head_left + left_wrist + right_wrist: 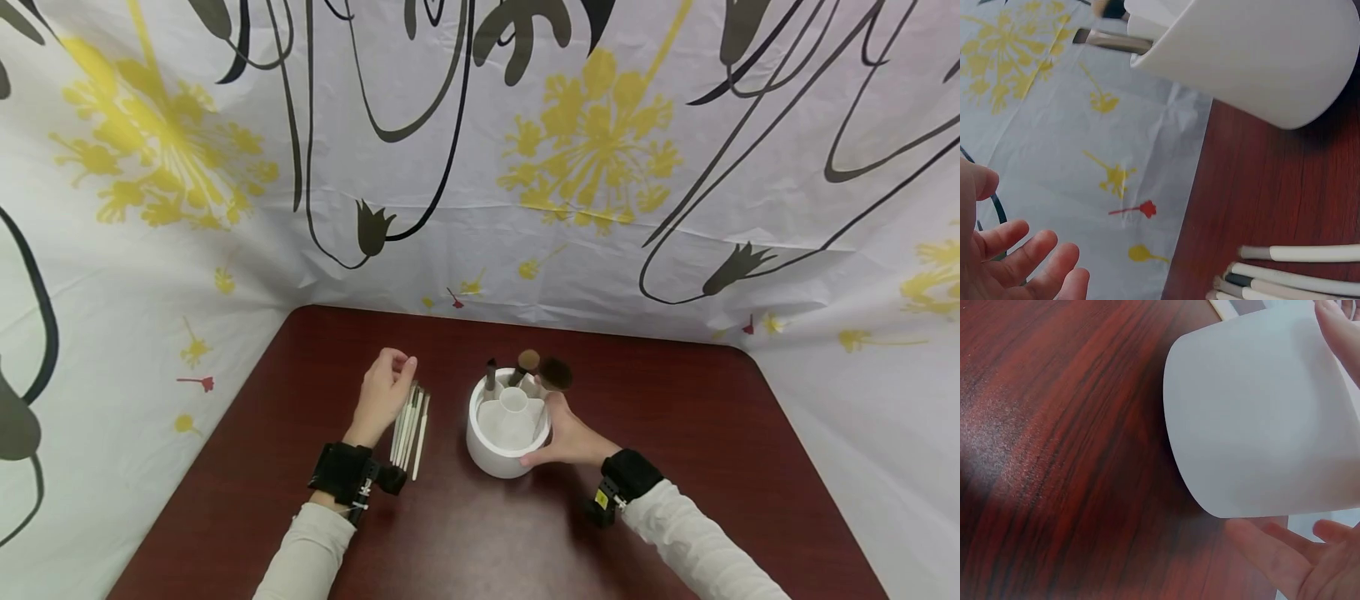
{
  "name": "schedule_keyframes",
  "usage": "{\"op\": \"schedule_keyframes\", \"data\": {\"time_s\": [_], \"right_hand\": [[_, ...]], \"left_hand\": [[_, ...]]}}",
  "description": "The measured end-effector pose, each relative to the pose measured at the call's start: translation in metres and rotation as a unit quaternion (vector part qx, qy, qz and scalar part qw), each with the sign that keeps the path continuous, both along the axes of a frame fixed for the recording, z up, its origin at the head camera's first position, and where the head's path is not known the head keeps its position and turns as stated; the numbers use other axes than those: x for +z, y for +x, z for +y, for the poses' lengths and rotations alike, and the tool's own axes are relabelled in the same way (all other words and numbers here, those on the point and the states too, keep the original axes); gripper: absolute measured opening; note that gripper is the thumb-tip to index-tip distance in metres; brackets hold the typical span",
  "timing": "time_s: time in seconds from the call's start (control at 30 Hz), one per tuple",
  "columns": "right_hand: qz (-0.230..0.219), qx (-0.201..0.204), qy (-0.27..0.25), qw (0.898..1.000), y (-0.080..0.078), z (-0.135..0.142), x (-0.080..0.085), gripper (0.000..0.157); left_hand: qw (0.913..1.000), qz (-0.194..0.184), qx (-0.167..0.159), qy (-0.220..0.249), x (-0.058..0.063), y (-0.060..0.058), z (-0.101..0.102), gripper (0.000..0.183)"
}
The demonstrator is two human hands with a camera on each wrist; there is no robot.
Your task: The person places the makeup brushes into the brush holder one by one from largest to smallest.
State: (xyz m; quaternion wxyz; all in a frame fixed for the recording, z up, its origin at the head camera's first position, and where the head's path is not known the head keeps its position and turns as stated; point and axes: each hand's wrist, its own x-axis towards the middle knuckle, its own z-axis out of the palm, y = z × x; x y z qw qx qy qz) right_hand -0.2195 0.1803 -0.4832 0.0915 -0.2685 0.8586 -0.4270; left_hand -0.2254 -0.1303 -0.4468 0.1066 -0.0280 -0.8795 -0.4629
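Observation:
A round white makeup brush holder (491, 461) with inner compartments stands upright on the table. My right hand (572, 437) grips its right side, thumb at the front and fingers toward the back. In the right wrist view the holder's smooth wall (1254, 419) lies between thumb and fingers. Three brushes stand in its rear compartments: a fluffy dark one (555, 374), a round brown one (528, 360) and a slim one (491, 375). Several thin pale-handled brushes (411, 433) lie side by side to the left. Over their far end hovers my left hand (382, 393), fingers loosely bent, holding nothing.
The dark red-brown table (637, 400) has rounded far corners. Behind it and at both sides hangs a white cloth (450, 183) with yellow and grey flower prints. Each wrist wears a black camera band, the left one (341, 472) close to the loose brushes' near ends.

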Motion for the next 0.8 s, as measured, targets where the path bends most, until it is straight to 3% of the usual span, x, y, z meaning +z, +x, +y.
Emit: {"op": "schedule_keyframes", "data": {"time_s": [0.1, 0.27, 0.47, 0.73, 0.8], "right_hand": [[0.015, -0.006, 0.009, 1.000, -0.001, 0.000, 0.000, 0.125], [0.031, 0.006, -0.011, 0.999, -0.007, -0.001, 0.002, 0.109], [-0.015, 0.025, -0.060, 0.998, -0.013, -0.001, 0.009, 0.093], [-0.014, 0.050, -0.067, 0.996, -0.018, -0.002, 0.006, 0.115], [-0.014, 0.049, -0.056, 0.997, -0.018, -0.002, 0.008, 0.112]], "left_hand": [[0.9999, -0.011, 0.011, -0.003, -0.004, -0.002, -0.004, 0.034], [0.9991, -0.031, 0.027, -0.006, -0.009, -0.004, -0.010, 0.033], [0.9979, -0.054, 0.031, -0.017, -0.017, -0.006, -0.016, 0.033], [0.9934, -0.091, 0.026, -0.065, -0.037, -0.014, -0.020, 0.026], [0.9924, -0.095, 0.022, -0.075, -0.043, -0.015, -0.019, 0.026]]}}
